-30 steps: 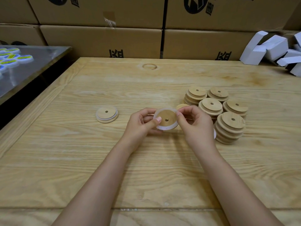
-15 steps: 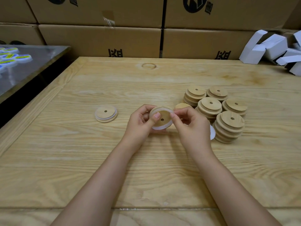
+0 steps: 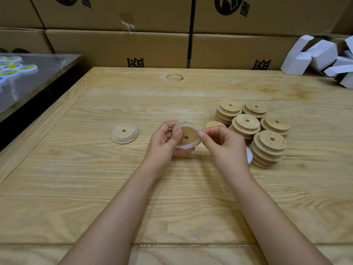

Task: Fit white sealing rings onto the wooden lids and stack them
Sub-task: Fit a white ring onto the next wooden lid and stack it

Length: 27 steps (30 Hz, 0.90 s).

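Note:
My left hand [image 3: 164,146] grips a round wooden lid [image 3: 188,135] with a small centre hole, thumb pressed on its face, just above the table. A white sealing ring [image 3: 188,145] runs around the lid's rim. My right hand [image 3: 223,148] pinches the ring at the lid's right edge. To the left, a lid with a white ring [image 3: 124,133] lies flat on the table. To the right stand several stacks of bare wooden lids [image 3: 268,148]. More white rings [image 3: 249,155] peek out behind my right hand.
The wooden table [image 3: 133,188] has cardboard boxes [image 3: 118,46] walled along its far edge. White folded cartons [image 3: 313,54] lie at the far right. A metal table [image 3: 28,79] with coloured round items stands to the left, across a dark gap.
The lid has tilted and shifted a little left in my hands. My right fingers have worked the white ring along the rim to the lid's right edge.

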Motion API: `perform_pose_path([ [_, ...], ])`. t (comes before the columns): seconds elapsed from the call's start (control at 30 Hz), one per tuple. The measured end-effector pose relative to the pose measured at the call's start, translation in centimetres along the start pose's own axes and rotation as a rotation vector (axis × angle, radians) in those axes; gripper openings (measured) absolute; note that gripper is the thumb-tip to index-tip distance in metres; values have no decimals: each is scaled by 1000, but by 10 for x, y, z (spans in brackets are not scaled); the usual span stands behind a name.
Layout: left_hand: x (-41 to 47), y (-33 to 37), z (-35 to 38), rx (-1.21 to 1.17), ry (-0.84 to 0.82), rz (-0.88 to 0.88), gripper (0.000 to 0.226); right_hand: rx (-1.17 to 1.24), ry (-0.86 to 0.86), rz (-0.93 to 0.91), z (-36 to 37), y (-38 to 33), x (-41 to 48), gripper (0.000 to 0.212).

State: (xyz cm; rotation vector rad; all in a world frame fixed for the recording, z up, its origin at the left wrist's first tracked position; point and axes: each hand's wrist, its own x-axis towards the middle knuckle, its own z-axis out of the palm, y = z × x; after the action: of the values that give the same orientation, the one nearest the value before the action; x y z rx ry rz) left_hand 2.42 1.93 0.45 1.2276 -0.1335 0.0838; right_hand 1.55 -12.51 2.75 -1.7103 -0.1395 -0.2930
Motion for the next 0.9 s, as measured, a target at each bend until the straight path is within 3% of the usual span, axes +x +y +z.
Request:
perform_pose_path([
  [0.37, -1, 4, -4, 34, -73, -2, 23, -42, 34, -8, 1, 2, -2, 13],
  [0.57, 0, 3, -2, 117, -1, 51, 17, -63, 44, 17, -1, 2, 0, 15],
  [0.9, 1, 0, -4, -41, 5, -3, 21, 80, 1, 106, -1, -2, 1, 17],
])
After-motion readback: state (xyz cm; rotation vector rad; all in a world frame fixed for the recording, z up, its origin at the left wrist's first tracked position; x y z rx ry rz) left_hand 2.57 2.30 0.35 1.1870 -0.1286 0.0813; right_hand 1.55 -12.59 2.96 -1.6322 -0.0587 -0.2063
